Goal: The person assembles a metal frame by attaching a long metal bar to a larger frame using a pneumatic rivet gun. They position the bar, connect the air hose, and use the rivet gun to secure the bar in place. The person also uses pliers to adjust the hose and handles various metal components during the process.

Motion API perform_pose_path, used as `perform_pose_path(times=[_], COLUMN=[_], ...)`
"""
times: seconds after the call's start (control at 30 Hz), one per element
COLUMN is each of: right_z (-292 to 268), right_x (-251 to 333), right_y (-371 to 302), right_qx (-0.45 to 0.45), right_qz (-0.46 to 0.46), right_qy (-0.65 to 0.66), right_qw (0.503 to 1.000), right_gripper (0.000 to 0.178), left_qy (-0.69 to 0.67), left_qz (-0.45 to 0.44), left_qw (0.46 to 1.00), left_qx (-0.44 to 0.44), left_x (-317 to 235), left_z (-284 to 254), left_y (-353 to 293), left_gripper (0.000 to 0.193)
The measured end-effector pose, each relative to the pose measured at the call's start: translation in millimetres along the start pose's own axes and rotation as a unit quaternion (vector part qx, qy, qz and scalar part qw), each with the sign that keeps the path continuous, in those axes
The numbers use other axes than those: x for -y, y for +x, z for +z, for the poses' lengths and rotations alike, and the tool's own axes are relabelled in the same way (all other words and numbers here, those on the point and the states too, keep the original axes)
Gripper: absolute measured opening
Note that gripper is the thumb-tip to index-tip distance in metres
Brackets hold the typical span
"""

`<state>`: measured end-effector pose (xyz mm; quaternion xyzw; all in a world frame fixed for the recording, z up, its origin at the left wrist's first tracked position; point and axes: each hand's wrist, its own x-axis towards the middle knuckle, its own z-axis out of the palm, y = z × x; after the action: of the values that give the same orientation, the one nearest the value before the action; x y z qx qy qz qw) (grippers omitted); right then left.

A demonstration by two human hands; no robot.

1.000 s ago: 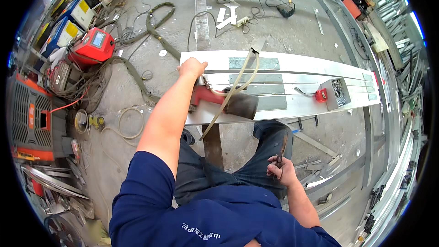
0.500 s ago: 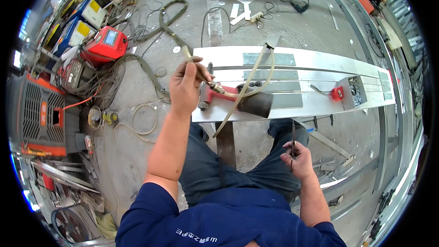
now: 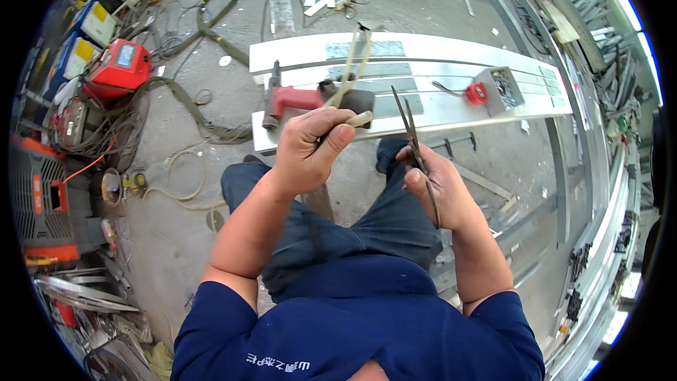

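Workshop's metal-panel surface [image 3: 451, 56] sits ahead, L grip [image 3: 310, 147] pinching pale hose end [image 3: 361, 120] by its near edge, R grip [image 3: 437, 185] round scissors [image 3: 411, 130], blades slightly parted, IMO best kept clear of L grip, hose steady.

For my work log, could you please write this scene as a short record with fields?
Left hand: grips pale hose near its end
Right hand: holds scissors, blades slightly apart
On silvery panel: red rivet gun, lying down; gray box of small metal pieces; red tape measure beside box
Far left: red machine with screen
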<state>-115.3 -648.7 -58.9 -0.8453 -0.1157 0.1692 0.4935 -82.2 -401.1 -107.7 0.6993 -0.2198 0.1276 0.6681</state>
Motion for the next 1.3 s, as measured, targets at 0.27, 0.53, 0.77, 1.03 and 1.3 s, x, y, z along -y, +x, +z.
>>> perform_pose_path(times=[0.27, 0.53, 0.77, 1.03, 1.3], right_z=[-2.6, -1.2, -0.1, 2.8, 6.2], right_x=[-14.6, -32.1, -32.0, -28.2, -18.7], right_y=[-28.1, -48.5, -57.5, -60.5, -59.2], right_qx=[0.003, -0.03, -0.125, -0.132, -0.129], right_qz=[-0.003, 0.03, 0.084, 0.051, 0.007], right_qy=[0.031, 0.122, -0.069, -0.111, -0.204], right_qw=[0.999, 0.992, 0.986, 0.984, 0.97], right_gripper=[0.078, 0.084, 0.079, 0.078, 0.091], left_qy=[0.091, 0.134, 0.158, 0.176, 0.123], left_qz=[0.065, 0.129, 0.129, 0.144, 0.149], left_qw=[0.988, 0.974, 0.969, 0.96, 0.962], left_qx=[0.108, 0.126, 0.142, 0.165, 0.193], left_x=[-10.4, -8.4, -5.8, -5.2, -3.9], left_z=[39.8, 64.8, 79.1, 75.5, 68.6], left_y=[12.6, 19.3, 18.3, 17.7, 10.7], left_gripper=[0.016, 0.014, 0.014, 0.013, 0.02])
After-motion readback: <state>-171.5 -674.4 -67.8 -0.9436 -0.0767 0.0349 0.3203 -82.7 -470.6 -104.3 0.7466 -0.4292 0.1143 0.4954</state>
